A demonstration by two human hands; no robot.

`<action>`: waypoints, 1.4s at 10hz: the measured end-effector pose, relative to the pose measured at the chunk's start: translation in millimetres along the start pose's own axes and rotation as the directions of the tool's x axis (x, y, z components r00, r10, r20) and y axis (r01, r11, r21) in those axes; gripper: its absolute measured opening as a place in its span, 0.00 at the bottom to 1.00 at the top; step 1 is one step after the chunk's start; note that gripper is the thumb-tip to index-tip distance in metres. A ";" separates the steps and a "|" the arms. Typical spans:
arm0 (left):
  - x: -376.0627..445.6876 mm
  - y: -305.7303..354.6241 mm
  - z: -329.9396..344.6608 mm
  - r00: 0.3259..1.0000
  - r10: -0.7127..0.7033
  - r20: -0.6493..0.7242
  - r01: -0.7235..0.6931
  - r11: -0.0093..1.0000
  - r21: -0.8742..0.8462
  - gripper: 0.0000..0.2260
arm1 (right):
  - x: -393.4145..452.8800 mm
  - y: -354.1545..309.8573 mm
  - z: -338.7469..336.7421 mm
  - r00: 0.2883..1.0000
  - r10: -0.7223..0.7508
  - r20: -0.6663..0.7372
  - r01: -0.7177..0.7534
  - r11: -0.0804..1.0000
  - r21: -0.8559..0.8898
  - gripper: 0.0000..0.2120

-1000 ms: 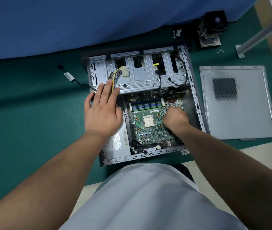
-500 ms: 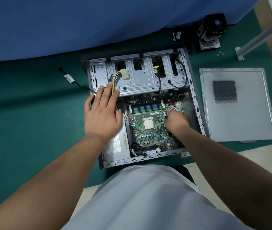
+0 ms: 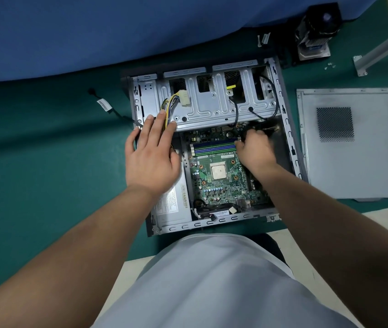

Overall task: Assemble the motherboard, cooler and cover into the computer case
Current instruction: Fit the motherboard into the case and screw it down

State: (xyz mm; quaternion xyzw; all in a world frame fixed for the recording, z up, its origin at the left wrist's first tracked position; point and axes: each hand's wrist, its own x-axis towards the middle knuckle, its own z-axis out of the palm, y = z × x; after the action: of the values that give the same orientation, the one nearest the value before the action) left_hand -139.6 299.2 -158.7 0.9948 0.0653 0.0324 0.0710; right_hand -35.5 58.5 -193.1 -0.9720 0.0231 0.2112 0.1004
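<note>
Motherboard between hands — inside case

1. Left hand: palm down, fingers straight and spread, forearm extended from the lower left.
2. Right hand: fingers curled downward, tips hidden and blurred; whether they hold anything cannot be told.
3. Right forearm: extended from the lower right, to the right of the left hand.
</note>
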 end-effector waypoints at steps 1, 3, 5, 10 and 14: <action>0.0 0.3 0.9 1.000 -0.001 -0.003 0.001 1.000 0.001 0.26 | 6.7 -6.0 3.3 1.000 0.002 0.024 -0.001 0.999 -0.040 0.12; 0.9 -0.6 2.1 1.000 0.001 -0.009 -0.001 1.000 0.015 0.27 | 11.5 -11.8 6.0 0.999 0.047 0.024 -0.045 0.996 -0.073 0.08; 2.1 0.3 1.2 1.000 -0.001 -0.013 0.001 1.000 0.012 0.27 | 12.1 -14.6 1.5 0.994 0.043 0.101 -0.031 0.993 -0.114 0.07; 0.6 1.8 -0.7 1.000 -0.009 0.003 0.009 1.000 0.002 0.27 | 7.4 -29.0 11.1 0.975 0.209 0.071 -0.206 0.978 -0.045 0.06; 0.9 1.2 -1.6 1.000 -0.014 0.015 0.014 1.000 0.009 0.27 | -6.3 -23.4 8.7 0.998 0.068 0.008 -0.066 0.988 -0.142 0.12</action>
State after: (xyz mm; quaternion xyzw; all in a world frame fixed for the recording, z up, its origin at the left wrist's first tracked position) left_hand -138.7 298.3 -156.9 0.9948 0.0719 0.0241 0.0676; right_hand -42.7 83.2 -193.9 -0.9740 0.0399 0.2219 0.0241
